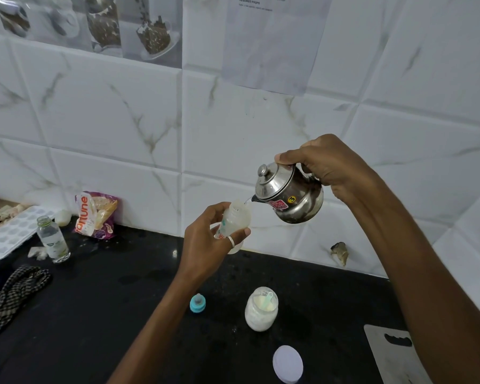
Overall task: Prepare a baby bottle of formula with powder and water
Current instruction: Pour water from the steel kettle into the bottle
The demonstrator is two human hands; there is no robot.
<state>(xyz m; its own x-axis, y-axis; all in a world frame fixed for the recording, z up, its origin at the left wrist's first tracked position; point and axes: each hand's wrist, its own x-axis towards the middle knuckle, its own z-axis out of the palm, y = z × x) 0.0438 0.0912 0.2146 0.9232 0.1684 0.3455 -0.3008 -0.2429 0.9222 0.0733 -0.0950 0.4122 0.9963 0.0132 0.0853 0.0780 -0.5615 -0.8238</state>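
My left hand [209, 241] holds a small translucent baby bottle [236, 217] upright above the black counter, its mouth open. My right hand [326, 163] grips the handle of a small steel kettle [287, 194], tilted so its spout sits just over the bottle's mouth; a thin stream of water runs in. On the counter below stand an open jar of white formula powder [261, 309] with a pale green scoop inside, the bottle's blue teat cap [197, 302], and the jar's white lid [288, 363].
On the black counter [100, 300] at left are a small glass bottle [53, 239], a printed snack packet [96, 214], a white ice tray [10, 231] and a checked cloth [14, 295]. A white cutting board [394, 353] lies at right. Tiled wall behind.
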